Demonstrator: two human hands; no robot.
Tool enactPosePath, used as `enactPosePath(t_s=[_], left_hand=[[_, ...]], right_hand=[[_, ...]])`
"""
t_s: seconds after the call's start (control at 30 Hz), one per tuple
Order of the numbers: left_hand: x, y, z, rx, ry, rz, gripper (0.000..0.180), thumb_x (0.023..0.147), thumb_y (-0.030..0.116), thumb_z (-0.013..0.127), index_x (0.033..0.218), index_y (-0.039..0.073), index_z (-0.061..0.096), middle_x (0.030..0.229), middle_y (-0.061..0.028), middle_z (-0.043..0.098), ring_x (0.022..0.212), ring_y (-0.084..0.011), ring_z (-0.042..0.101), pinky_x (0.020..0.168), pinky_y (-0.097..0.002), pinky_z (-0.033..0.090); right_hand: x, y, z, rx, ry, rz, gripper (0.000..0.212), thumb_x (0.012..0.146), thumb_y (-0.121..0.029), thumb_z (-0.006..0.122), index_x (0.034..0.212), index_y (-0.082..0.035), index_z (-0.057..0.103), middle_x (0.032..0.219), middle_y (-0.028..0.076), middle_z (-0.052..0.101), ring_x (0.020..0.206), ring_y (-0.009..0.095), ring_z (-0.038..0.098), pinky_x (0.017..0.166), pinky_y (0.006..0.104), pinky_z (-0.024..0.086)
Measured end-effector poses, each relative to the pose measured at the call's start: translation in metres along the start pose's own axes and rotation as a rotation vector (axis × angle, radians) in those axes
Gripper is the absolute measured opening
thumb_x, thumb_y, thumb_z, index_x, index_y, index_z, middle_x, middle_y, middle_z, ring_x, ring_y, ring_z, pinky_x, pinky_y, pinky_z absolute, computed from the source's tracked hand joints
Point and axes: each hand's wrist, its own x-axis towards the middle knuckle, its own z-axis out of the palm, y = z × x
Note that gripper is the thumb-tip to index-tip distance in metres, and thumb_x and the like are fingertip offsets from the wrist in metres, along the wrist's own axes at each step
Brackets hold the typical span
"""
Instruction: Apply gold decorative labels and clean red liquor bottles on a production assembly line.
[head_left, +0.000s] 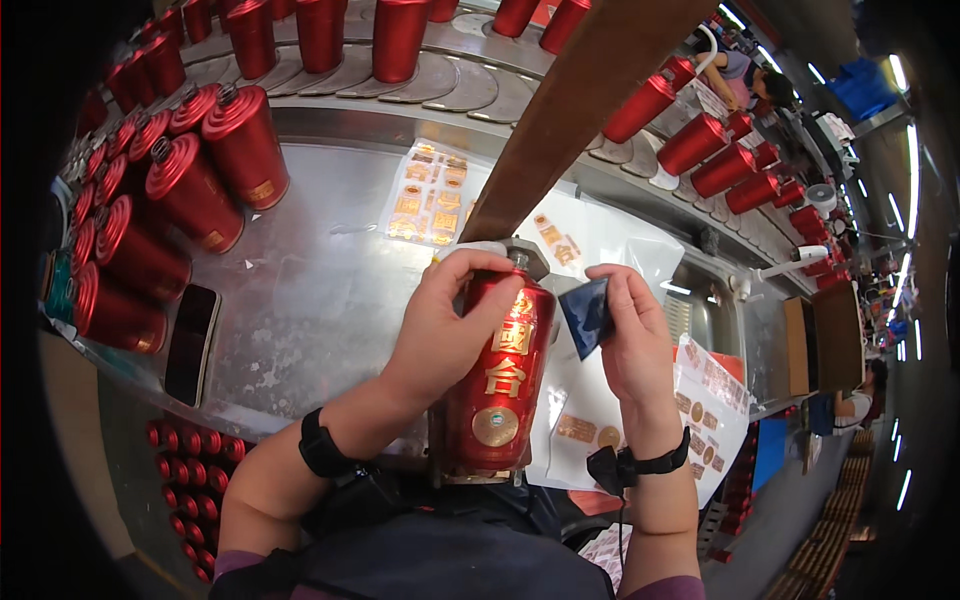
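Bright tube lights [912, 180] shine beyond a metal workbench [310, 225].

Dark phone [192, 346], brown cardboard box [838, 332]

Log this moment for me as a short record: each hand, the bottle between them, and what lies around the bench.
Left hand: on the shoulder of the red bottle; grip firmness unclear
Right hand: pinching a dark blue flat piece, right of the bottle
Bottle front: gold characters, round gold badge below; neck points away from the person
Gold decal sheet: beyond the left hand
Black smartphone: bench's left edge, beside standing red bottles
Conveyor: far side, carrying more red bottles
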Motion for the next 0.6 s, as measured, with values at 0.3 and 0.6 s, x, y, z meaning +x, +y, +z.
enactPosePath(t_s=[0.3, 0.6], left_hand=[[-0.022, -0.011, -0.012, 0.073, -0.123, -0.095, 0.069, 0.092, 0.019, 0.065, 0.147, 0.001, 0.027, 0.136, -0.0172, 0.045, 0.124, -0.0207, 0.049, 0.102, -0.0340, 0.044], [-0.019, -0.011, -0.022, -0.030, -0.195, -0.081, 0.076, 0.090, 0.017, 0.068, 0.149, 0.000, 0.023, 0.139, -0.0178, 0.044, 0.126, -0.0211, 0.048, 0.104, -0.0342, 0.043]], right_hand=[[-0.010, 0.014, 0.001, -0.438, -0.099, 0.059, 0.052, 0.097, -0.029, 0.061, 0.138, -0.001, 0.046, 0.117, 0.011, 0.058, 0.073, 0.004, 0.052, 0.066, 0.0207, 0.045], [-0.005, 0.010, 0.022, -0.406, -0.210, 0.163, 0.077, 0.085, -0.030, 0.076, 0.146, -0.002, 0.037, 0.122, 0.011, 0.056, 0.070, 0.003, 0.045, 0.062, 0.0194, 0.042]])
